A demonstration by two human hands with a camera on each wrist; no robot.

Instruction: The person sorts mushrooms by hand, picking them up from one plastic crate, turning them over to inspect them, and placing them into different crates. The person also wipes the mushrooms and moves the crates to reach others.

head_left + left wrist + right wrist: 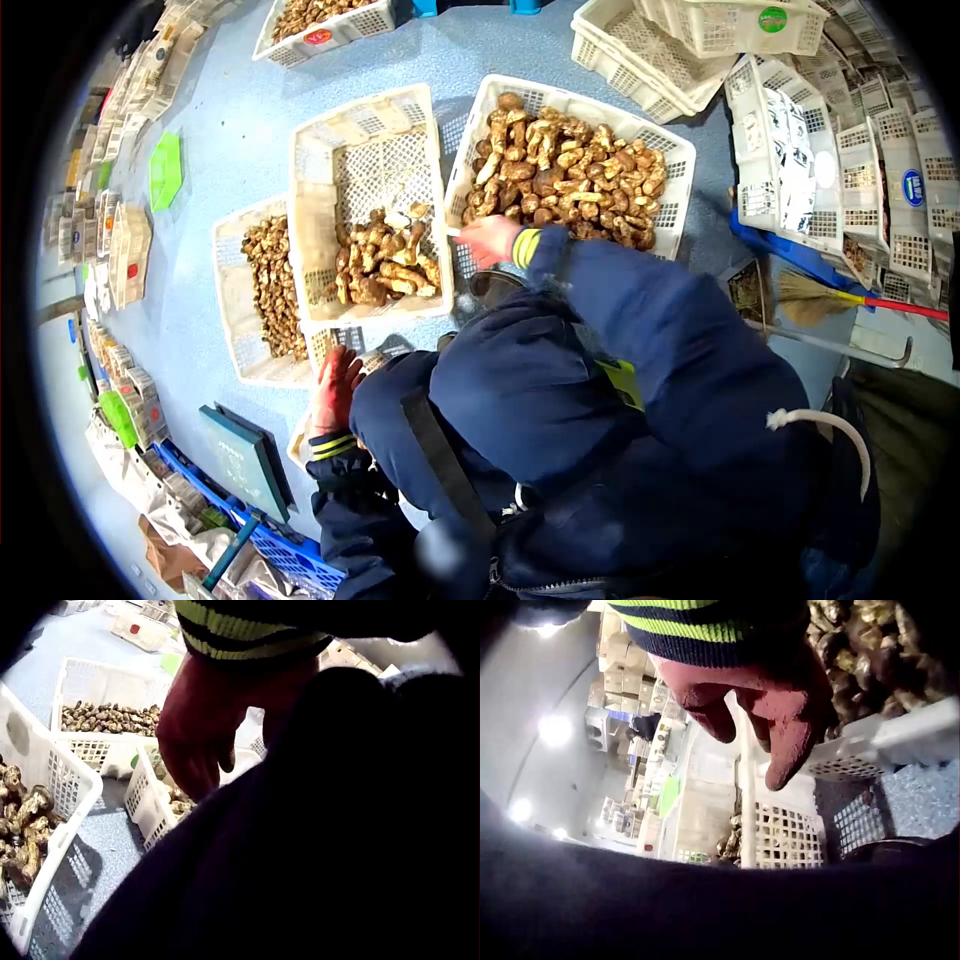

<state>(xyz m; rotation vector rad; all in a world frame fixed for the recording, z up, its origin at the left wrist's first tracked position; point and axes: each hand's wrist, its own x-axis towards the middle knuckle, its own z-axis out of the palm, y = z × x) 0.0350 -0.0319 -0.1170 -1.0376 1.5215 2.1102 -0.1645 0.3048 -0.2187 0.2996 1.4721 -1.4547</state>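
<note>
Right grip (488, 241) by mushroom crate (681, 180), closure unclear, left grip (336, 392) loosely apart

We see crates (362, 122) of matt white plastic, scuffed inside, and mushrooms (575, 175) with rough, earthy skins. The blue floor (225, 115) looks finely speckled. The jacket (690, 330) seems smooth woven cloth, its cuffs (679, 631) ribbed knit; the broom's bristles (805, 297) look coarse and fibrous.

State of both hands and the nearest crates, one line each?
Left hand: relaxed, holding nothing visible
Right hand: beside right crate, grip unclear
Right crate: floor mostly covered with mushrooms
Middle crate: partly filled, far end bare
Left crate: holding mushrooms, partly hidden
Crate by left hand: fill unclear
</note>
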